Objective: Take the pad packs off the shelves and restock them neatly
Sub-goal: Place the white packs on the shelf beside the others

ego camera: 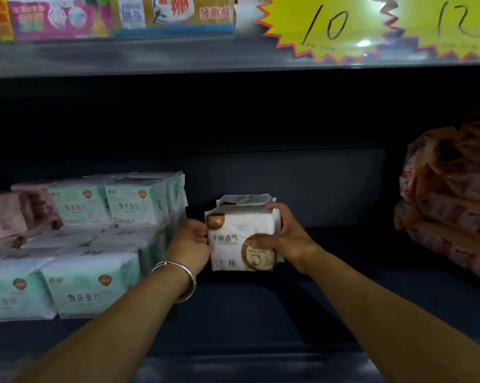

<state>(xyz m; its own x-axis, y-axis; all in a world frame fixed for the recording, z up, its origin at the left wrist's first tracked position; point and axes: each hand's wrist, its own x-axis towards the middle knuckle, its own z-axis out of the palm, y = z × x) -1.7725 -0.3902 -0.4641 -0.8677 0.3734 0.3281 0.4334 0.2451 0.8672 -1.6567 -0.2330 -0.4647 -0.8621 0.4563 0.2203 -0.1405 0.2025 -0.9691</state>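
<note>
- Far left, on the dark shelf (261, 308): pink packs (3, 217), partly cut off by the frame edge, lying just behind and beside the green stock.
- Left: mint-green pad packs (92, 283) in two tiers — a front row on the shelf floor, a second row stacked above and behind, labels facing forward, edges roughly aligned.
- Left of centre: left hand (190, 244), fingers curled against the left edge of the white-and-gold pad pack (240, 239), touching it; silver bangle (178, 280) around the wrist.
- Centre: white-and-gold pad pack standing upright, label forward, in the open gap between the green stock and the orange-wrapped goods; whether its base touches the shelf floor cannot be told; just beside the green stack, not touching it.
- Directly behind it: second white pack (245, 199), only its top edge visible.
- Right of centre: right hand (284, 234) gripping the pack's right side — thumb laid across the gold circle on the front, fingers wrapped over the top right corner.
- Right: bundles in orange-and-red wrapping (451, 205), piled and tilted, well apart from the held pack.
- Above, left to right: upper shelf lip (122, 58), blurred colourful packets (117, 15), and two yellow starburst price tags (324, 26) handwritten "10" and "12".
</note>
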